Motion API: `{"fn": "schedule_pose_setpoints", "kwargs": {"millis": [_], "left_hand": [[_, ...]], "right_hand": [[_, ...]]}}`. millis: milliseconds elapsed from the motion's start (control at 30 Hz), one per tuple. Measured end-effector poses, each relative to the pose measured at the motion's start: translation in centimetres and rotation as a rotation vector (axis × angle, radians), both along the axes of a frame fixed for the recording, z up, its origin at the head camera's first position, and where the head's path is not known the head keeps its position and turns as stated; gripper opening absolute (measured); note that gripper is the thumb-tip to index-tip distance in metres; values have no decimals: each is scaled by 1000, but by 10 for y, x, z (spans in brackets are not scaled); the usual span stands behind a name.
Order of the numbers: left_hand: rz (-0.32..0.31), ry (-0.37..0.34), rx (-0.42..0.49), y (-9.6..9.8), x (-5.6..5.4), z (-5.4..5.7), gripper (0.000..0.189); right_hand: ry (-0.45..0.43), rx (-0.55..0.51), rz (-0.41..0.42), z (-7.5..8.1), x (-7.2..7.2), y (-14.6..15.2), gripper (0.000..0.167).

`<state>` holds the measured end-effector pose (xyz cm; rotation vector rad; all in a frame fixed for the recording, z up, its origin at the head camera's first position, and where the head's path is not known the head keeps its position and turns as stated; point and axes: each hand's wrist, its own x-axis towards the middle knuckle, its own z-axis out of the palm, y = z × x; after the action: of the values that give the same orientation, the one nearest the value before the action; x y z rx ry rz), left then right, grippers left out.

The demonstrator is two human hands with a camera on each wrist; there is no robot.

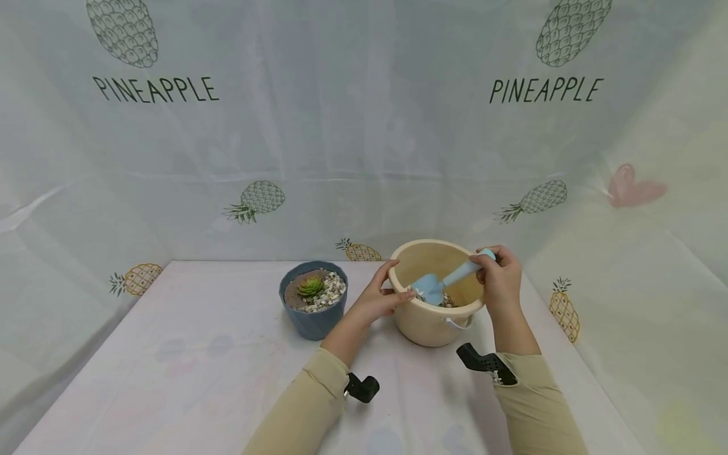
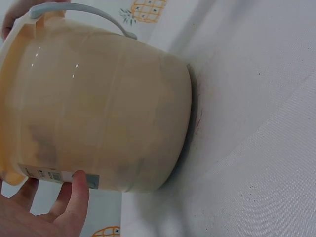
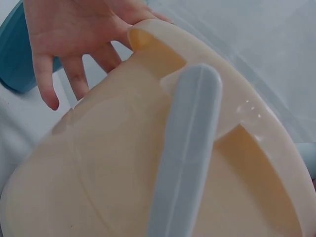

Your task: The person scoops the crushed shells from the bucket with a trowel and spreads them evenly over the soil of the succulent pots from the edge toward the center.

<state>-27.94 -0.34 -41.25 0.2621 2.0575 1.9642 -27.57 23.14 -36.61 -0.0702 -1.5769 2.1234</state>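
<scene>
A cream plastic bucket (image 1: 430,325) stands at the back of the table, stones lying low inside it. My left hand (image 1: 380,296) grips its left rim, thumb at the front edge. In the left wrist view, the fingers of that hand (image 2: 59,210) lie against the bucket's side, by a label. My right hand (image 1: 503,278) holds a small light-blue shovel (image 1: 462,272) by its handle, above the right rim. The blade reaches down into the bucket, among the stones. The bucket's pale carrying handle (image 3: 185,153) hangs down on the near side.
Left of the bucket stands a blue-grey pot (image 1: 314,323) with a green succulent (image 1: 311,286), brown soil and pale stones. A white sheet with pineapple prints (image 1: 364,139) hangs behind and beside the table (image 1: 188,354).
</scene>
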Motion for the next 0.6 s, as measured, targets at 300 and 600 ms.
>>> {"fn": "schedule_pose_setpoints", "kwargs": {"millis": [300, 600], "left_hand": [[-5, -5, 13, 1, 2, 1, 80], [-4, 15, 17, 0, 2, 2, 80]], "right_hand": [[17, -48, -3, -5, 10, 6, 22], [-3, -73, 55, -10, 23, 20, 14]]}}
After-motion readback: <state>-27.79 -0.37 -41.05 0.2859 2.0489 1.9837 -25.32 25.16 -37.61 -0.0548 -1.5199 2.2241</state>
